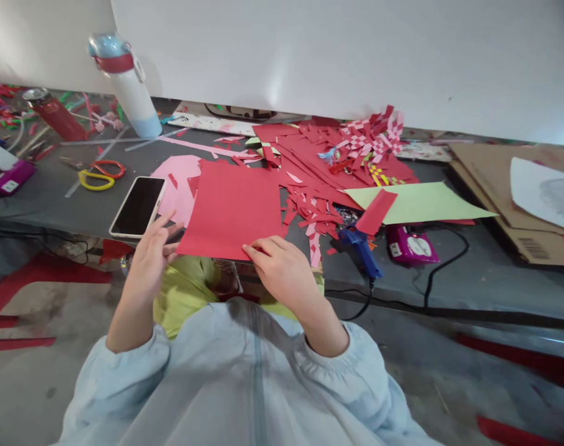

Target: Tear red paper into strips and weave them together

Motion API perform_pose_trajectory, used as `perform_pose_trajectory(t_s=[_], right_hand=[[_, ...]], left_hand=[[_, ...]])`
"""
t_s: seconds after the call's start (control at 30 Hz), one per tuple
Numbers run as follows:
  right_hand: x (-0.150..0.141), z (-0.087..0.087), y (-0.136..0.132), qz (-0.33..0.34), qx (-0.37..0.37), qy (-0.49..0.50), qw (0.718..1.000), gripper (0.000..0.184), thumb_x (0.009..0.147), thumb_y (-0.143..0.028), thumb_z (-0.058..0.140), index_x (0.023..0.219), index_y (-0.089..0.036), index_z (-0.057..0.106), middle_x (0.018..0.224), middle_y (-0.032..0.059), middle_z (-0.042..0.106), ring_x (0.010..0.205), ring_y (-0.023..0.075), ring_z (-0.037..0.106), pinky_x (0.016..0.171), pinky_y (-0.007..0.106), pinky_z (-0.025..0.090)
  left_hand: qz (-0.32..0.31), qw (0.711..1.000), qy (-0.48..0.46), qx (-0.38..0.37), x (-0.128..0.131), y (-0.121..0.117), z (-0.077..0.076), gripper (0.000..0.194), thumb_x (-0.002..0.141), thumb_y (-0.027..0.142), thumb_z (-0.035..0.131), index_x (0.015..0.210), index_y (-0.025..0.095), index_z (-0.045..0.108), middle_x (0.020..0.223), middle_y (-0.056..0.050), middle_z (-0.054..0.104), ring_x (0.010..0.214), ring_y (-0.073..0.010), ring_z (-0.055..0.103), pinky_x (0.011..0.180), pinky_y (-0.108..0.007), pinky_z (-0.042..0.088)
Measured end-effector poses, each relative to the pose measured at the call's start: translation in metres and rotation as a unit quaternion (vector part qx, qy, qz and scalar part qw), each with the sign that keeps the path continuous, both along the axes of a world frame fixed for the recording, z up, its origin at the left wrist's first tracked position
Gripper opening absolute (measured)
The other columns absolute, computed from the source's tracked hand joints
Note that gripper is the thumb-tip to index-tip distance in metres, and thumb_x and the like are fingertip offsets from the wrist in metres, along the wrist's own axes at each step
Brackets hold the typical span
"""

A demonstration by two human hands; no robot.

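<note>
A red sheet of paper (238,204) lies flat in front of me, its near edge at the table's front. My right hand (282,266) pinches that near edge, thumb and fingers together at the lower right part. At the lower left corner is my left hand (154,248), fingers spread and apart, close to the paper; whether a fingertip touches it I cannot tell. Beneath the red sheet's left side, a pink sheet (170,176) shows in part. A phone (139,206) with a dark screen lies just beyond my left hand.
Red paper scraps (314,210) pile up at the right and back. Further right are a blue glue gun (362,248), a light green sheet (421,201), a purple box (411,244) and cardboard (496,198). Scissors (96,175), a bottle (131,93) and a red can (56,114) are on the left.
</note>
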State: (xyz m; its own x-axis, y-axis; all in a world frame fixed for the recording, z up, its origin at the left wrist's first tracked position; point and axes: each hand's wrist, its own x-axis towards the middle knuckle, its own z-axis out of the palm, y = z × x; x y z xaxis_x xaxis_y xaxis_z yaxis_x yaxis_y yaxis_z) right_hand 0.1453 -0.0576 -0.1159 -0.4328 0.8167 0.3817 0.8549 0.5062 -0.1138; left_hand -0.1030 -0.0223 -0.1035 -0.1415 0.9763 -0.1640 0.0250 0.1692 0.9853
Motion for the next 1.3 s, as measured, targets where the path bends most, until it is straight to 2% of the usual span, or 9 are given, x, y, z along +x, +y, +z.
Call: perform_pose_trajectory(t_s=[0.17, 0.3, 0.4, 0.6, 0.77, 0.87, 1.0, 1.17, 1.3], right_hand=[[0.006, -0.003, -0.003, 0.011, 0.039, -0.006, 0.999, 0.026, 0.095, -0.012, 0.053, 0.109, -0.015, 0.074, 0.095, 0.0066, 0.075, 0.086, 0.0195, 0.061, 0.075, 0.033, 0.049], [0.010, -0.001, -0.007, 0.036, 0.073, -0.010, 0.997, 0.027, 0.096, -0.011, 0.050, 0.111, -0.014, 0.073, 0.100, 0.0075, 0.076, 0.091, 0.0195, 0.061, 0.077, 0.033, 0.049], [0.012, 0.001, -0.009, 0.048, 0.076, -0.011, 0.996, 0.030, 0.098, -0.012, 0.046, 0.112, -0.016, 0.073, 0.102, 0.0076, 0.076, 0.093, 0.0191, 0.061, 0.080, 0.034, 0.049], [0.012, 0.007, -0.011, 0.041, 0.110, 0.001, 0.993, 0.030, 0.098, -0.012, 0.046, 0.109, -0.015, 0.074, 0.101, 0.0063, 0.077, 0.093, 0.0188, 0.061, 0.081, 0.033, 0.048], [0.014, 0.009, -0.003, 0.025, 0.153, 0.009, 0.988, 0.025, 0.096, -0.012, 0.052, 0.106, -0.016, 0.075, 0.100, 0.0046, 0.077, 0.094, 0.0185, 0.058, 0.085, 0.032, 0.046], [0.019, 0.004, 0.008, -0.001, 0.156, -0.001, 0.988, 0.021, 0.094, -0.014, 0.058, 0.105, -0.017, 0.075, 0.100, 0.0042, 0.076, 0.094, 0.0195, 0.057, 0.083, 0.032, 0.045], [0.026, -0.007, 0.017, -0.023, 0.096, -0.026, 0.995, 0.021, 0.091, -0.013, 0.062, 0.107, -0.017, 0.075, 0.100, 0.0043, 0.075, 0.096, 0.0211, 0.056, 0.082, 0.033, 0.044], [0.030, -0.011, 0.017, -0.034, -0.028, -0.051, 0.998, 0.028, 0.092, -0.012, 0.057, 0.116, -0.018, 0.072, 0.110, 0.0071, 0.073, 0.100, 0.0234, 0.055, 0.084, 0.034, 0.044], [0.030, -0.009, 0.016, -0.038, -0.070, -0.050, 0.996, 0.030, 0.093, -0.012, 0.054, 0.118, -0.018, 0.071, 0.113, 0.0081, 0.072, 0.101, 0.0244, 0.054, 0.085, 0.035, 0.044]], left_hand=[[0.000, 0.999, -0.003, -0.035, -0.001, 0.024, -0.001, 0.051, 0.083, 0.033, 0.067, 0.132, 0.021, 0.058, 0.121, -0.010, 0.070, 0.075, -0.0116, 0.070, 0.068, -0.025, 0.058], [-0.038, 0.997, -0.006, -0.060, 0.011, 0.035, 0.002, 0.065, 0.076, 0.024, 0.073, 0.136, 0.013, 0.054, 0.102, -0.009, 0.076, 0.082, -0.0164, 0.072, 0.070, -0.025, 0.059], [-0.103, 0.991, -0.024, -0.076, 0.018, 0.037, 0.006, 0.057, 0.070, 0.028, 0.079, 0.122, 0.013, 0.066, 0.096, -0.010, 0.078, 0.082, -0.0232, 0.075, 0.068, -0.030, 0.061], [-0.098, 0.995, -0.002, 0.000, 0.018, 0.025, 0.011, 0.043, 0.069, 0.035, 0.082, 0.105, 0.015, 0.072, 0.095, -0.008, 0.078, 0.085, -0.0233, 0.074, 0.075, -0.032, 0.061], [-0.076, 0.995, 0.041, 0.055, 0.019, 0.026, 0.006, 0.039, 0.077, 0.035, 0.074, 0.111, 0.017, 0.070, 0.098, -0.007, 0.077, 0.089, -0.0239, 0.073, 0.081, -0.037, 0.061], [-0.092, 0.982, 0.149, 0.069, 0.019, 0.035, -0.002, 0.041, 0.083, 0.034, 0.064, 0.119, 0.015, 0.067, 0.103, -0.010, 0.076, 0.095, -0.0258, 0.073, 0.088, -0.041, 0.059], [-0.061, 0.891, 0.428, 0.142, 0.021, 0.042, -0.004, 0.049, 0.091, 0.032, 0.052, 0.135, 0.011, 0.058, 0.116, -0.014, 0.073, 0.096, -0.0249, 0.070, 0.097, -0.046, 0.053], [-0.331, 0.710, 0.549, 0.292, 0.045, 0.051, 0.005, 0.042, 0.096, 0.020, 0.040, 0.125, 0.019, 0.069, 0.125, -0.014, 0.066, 0.116, -0.0273, 0.057, 0.106, -0.049, 0.044], [-0.422, 0.611, 0.604, 0.289, 0.069, 0.066, 0.005, 0.052, 0.091, 0.009, 0.041, 0.134, 0.028, 0.064, 0.131, -0.014, 0.059, 0.125, -0.0315, 0.049, 0.103, -0.051, 0.045]])
